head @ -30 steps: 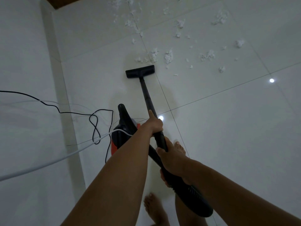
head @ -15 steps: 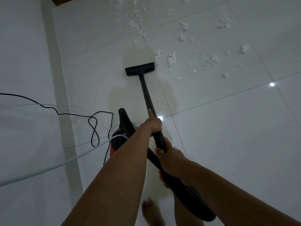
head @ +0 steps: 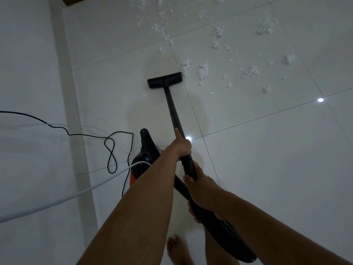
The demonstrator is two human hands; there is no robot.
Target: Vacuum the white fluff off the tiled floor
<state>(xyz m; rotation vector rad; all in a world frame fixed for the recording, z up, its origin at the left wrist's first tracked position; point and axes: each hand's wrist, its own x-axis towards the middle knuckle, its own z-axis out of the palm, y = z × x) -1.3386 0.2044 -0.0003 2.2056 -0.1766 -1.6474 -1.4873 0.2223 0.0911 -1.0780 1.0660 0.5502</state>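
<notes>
White fluff (head: 202,71) lies scattered over the glossy tiled floor (head: 267,159), several clumps spreading up and to the right. The black floor nozzle (head: 164,80) sits flat on the tile, its right end touching a clump. A black wand (head: 172,109) runs back from it to my hands. My left hand (head: 181,145) grips the wand, thumb stretched along it. My right hand (head: 200,190) grips the ribbed black hose (head: 229,232) just behind the wand. The black and red vacuum body (head: 146,153) stands on the floor left of my left forearm.
A white wall (head: 28,73) runs down the left side. A black power cord (head: 110,150) loops on the floor by the vacuum body, and a white cable (head: 57,199) crosses from the lower left. My bare feet (head: 177,249) stand at the bottom.
The clumps just in front of the nozzle's left part are gone. The nozzle has shifted slightly left and now sits beside the two larger clumps. Both hands keep their hold.
</notes>
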